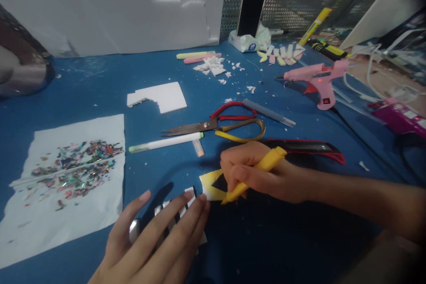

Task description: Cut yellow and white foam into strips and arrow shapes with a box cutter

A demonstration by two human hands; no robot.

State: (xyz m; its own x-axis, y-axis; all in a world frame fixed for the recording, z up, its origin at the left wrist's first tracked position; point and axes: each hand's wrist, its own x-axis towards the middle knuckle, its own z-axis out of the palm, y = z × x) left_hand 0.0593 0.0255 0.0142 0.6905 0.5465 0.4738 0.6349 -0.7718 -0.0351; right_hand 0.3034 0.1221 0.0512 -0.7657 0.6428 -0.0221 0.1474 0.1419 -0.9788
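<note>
My right hand (262, 175) is closed round a yellow marker (256, 173), its tip pressed down on a small yellow piece with black colouring (209, 186) on the blue table. My left hand (156, 239) lies flat with fingers stretched out, pressing on a small black-and-white striped piece (186, 202) just left of the yellow piece. Most of the striped piece is hidden under my fingers.
Scissors with red and yellow handles (222, 126), a white pen (166, 143) and a red-and-black cutter (306, 147) lie beyond my hands. White paper with glitter scraps (66, 186) sits left. A pink glue gun (319, 82), foam pieces (159, 96), chalk sticks, a propped phone (252, 4) and cables lie further back.
</note>
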